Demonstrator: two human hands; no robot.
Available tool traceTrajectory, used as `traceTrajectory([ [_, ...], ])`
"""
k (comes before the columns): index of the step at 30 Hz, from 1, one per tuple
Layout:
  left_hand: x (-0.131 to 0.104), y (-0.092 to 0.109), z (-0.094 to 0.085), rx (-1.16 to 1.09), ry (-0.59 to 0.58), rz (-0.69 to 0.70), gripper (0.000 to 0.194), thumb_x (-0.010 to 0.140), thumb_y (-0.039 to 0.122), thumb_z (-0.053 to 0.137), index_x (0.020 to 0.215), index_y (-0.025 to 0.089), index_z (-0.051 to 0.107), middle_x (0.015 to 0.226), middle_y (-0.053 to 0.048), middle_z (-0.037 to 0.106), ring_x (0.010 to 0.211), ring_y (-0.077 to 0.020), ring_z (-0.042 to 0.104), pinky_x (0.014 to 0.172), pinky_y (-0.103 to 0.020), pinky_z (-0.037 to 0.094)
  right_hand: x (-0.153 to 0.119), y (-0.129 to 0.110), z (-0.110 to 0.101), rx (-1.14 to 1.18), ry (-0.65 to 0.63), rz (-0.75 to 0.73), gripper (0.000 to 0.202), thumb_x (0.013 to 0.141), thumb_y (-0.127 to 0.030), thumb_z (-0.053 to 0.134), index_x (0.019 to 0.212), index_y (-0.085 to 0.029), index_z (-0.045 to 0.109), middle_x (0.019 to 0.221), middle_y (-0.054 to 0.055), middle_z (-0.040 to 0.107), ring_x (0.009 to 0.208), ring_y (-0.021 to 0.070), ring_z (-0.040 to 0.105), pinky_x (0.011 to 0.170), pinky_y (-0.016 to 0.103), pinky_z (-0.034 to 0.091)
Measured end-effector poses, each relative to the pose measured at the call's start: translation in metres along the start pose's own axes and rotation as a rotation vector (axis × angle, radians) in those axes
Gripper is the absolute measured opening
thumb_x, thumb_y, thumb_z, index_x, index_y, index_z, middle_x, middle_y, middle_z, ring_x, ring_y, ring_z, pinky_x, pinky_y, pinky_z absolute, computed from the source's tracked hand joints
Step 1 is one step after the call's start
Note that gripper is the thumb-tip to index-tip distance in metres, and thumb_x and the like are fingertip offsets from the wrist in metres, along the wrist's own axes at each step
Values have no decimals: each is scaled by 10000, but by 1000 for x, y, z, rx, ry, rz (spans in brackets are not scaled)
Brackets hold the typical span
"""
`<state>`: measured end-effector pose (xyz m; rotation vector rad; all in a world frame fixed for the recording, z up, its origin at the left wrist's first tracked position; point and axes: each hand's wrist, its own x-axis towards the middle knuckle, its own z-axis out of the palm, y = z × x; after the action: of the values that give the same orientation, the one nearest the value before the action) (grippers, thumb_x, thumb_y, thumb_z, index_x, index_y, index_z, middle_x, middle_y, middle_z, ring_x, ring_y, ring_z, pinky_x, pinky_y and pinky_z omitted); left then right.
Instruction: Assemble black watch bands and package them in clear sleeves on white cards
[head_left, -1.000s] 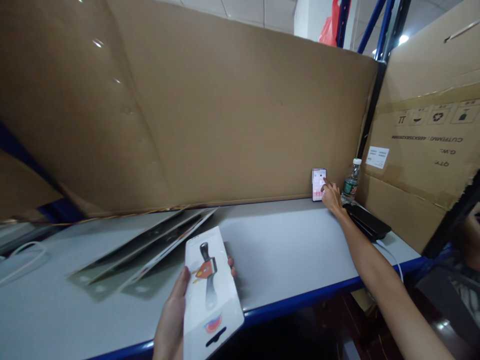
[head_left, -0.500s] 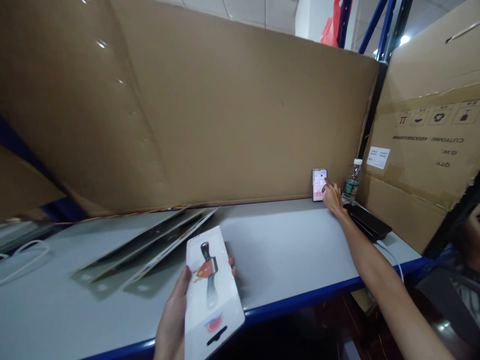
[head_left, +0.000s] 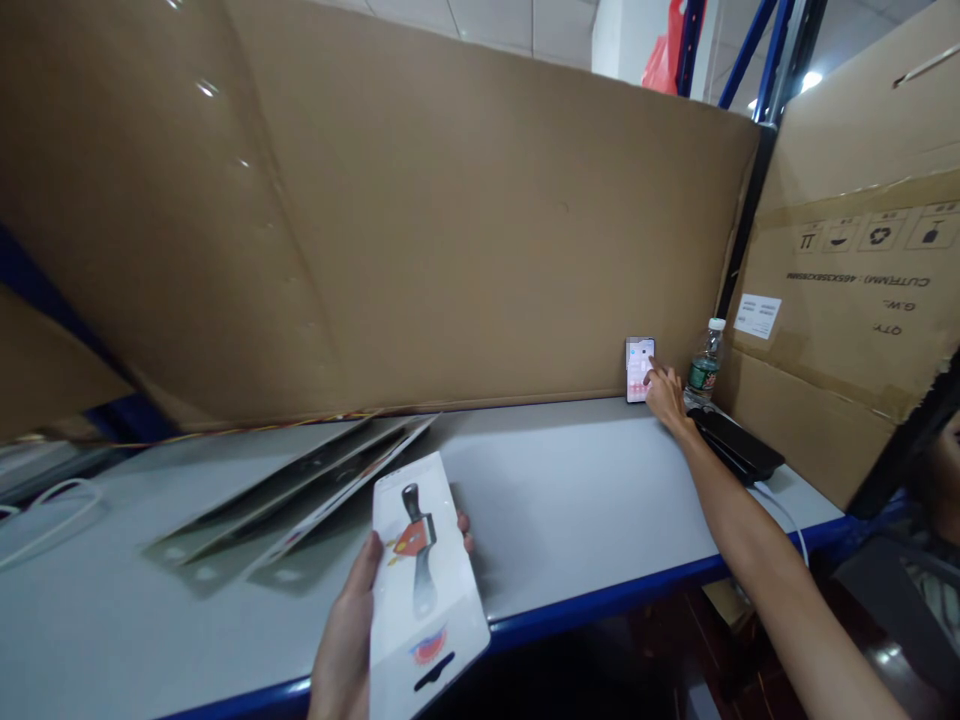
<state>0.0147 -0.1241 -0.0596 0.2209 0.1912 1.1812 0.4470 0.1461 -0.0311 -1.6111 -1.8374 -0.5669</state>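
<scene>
In my left hand is a flat white retail box, gripped by its long sides with the thumb on the left edge and fingertips at the right. Its face carries a printed tool with a dark handle and grey metal end, a red shape beside it and a black hang slot at the near end. Far to the right, my right hand reaches to a phone leaning upright against the cardboard. Its index finger is stretched out at the lit screen; the hand holds nothing.
Several flat packaged cards lean together on the grey shelf. A water bottle and a black folded case with a white cable stand at the right. Tall cardboard backs the shelf; a carton closes the right side.
</scene>
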Motion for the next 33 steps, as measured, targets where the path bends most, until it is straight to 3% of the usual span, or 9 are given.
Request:
traceTrajectory([
  [6, -1, -1, 3, 0, 32, 4, 656, 1001, 549, 310, 1206, 87, 727, 1098, -238, 749, 955, -372, 749, 848, -514, 603, -1, -1, -3, 4, -9, 1, 291, 843, -57, 430, 949, -214, 650, 1585, 11, 432, 1261, 326, 458, 972, 481, 416],
  [13, -1, -3, 5, -39, -38, -5, 692, 1002, 553, 269, 1298, 80, 678, 1067, -236, 757, 964, -359, 747, 864, -504, 599, -1, -1, -4, 4, -5, 20, 313, 840, -55, 428, 958, -217, 669, 1562, 27, 462, 1254, 332, 457, 969, 485, 422],
  [25, 0, 0, -2, -29, -125, -56, 711, 987, 600, 283, 1273, 103, 705, 1156, -233, 733, 1063, -376, 719, 943, -526, 567, -1, -2, -3, -8, -26, 16, 311, 849, -56, 422, 962, -221, 661, 1586, 12, 429, 1259, 332, 454, 978, 496, 417],
  [30, 0, 3, -8, 9, -119, -56, 692, 990, 593, 301, 1262, 112, 718, 1214, -219, 710, 1076, -373, 713, 959, -524, 561, -1, -1, -2, -9, -14, -1, 303, 839, -61, 429, 957, -216, 661, 1580, 14, 440, 1257, 337, 461, 974, 497, 420],
  [33, -1, 2, -5, 18, -48, -30, 674, 998, 574, 306, 1241, 108, 727, 1185, -221, 723, 1030, -375, 730, 916, -534, 581, 0, -1, 0, -7, -9, -1, 309, 834, -61, 429, 957, -217, 666, 1580, 9, 439, 1249, 337, 466, 970, 496, 422],
])
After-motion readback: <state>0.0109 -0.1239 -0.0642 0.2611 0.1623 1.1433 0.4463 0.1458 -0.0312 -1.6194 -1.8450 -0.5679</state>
